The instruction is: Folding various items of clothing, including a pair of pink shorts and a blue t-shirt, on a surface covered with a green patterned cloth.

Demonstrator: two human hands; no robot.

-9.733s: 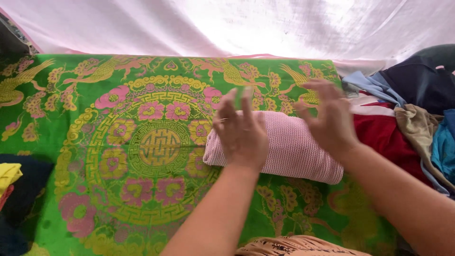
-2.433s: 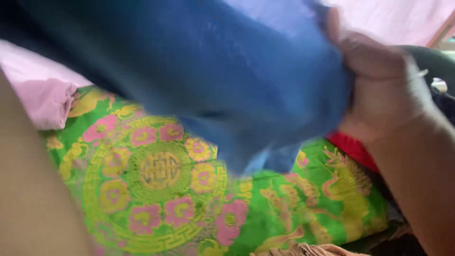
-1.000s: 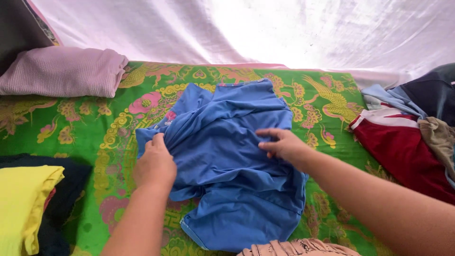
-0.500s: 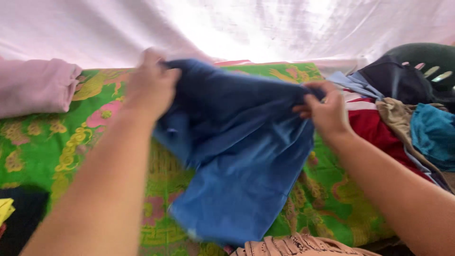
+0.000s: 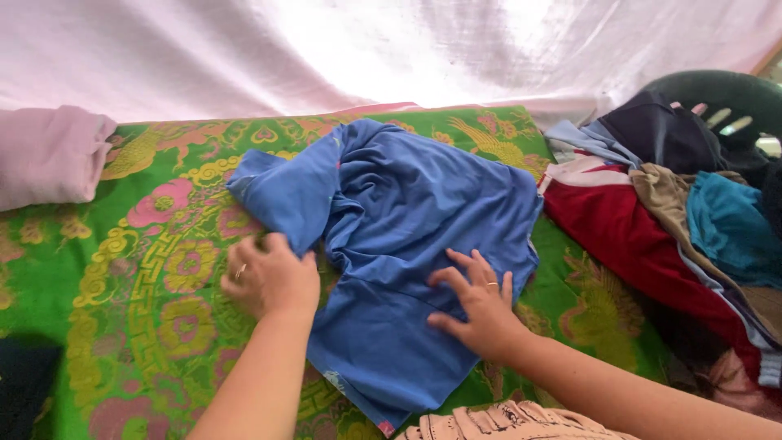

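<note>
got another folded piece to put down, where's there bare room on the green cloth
The widest bare stretch of the green cloth lies left of the blue shirt, below the folded pink bundle. A smaller patch lies right of the right hand, before the heap of clothes. The right side is crowded; the left hand grips the shirt's edge.

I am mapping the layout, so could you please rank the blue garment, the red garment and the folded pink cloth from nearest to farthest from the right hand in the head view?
1. blue garment: under the right hand.
2. red garment: to its right.
3. folded pink cloth: far left.
</note>
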